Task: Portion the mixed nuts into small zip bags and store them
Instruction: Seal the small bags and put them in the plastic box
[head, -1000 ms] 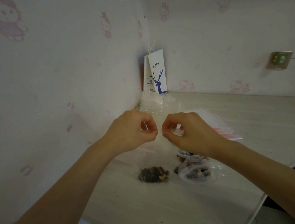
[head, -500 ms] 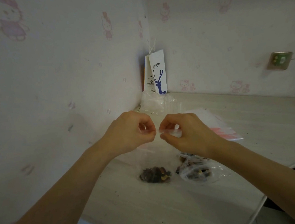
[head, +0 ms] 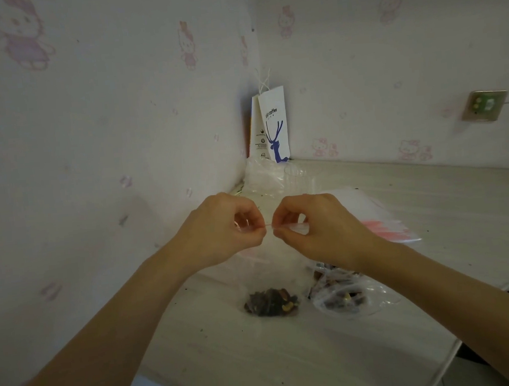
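Observation:
A small clear zip bag (head: 269, 271) hangs upright above the desk, with a dark portion of mixed nuts (head: 271, 305) in its bottom. My left hand (head: 219, 229) pinches the left part of its red zip strip between thumb and fingertips. My right hand (head: 317, 227) pinches the strip just to the right, the two hands almost touching. On the desk to the right of the hanging bag lies a crumpled clear bag of mixed nuts (head: 345, 295), partly hidden under my right wrist.
A stack of flat zip bags with red strips (head: 385, 227) lies behind my right hand. Crumpled clear plastic (head: 267, 176) and a white paper coffee bag (head: 273, 126) stand in the wall corner. The pale desk (head: 433, 208) has a curved front edge at right.
Both hands stay pinched on the zip strip at almost the same spot; the fingers have shifted only slightly along it. The nuts in the bag have not moved.

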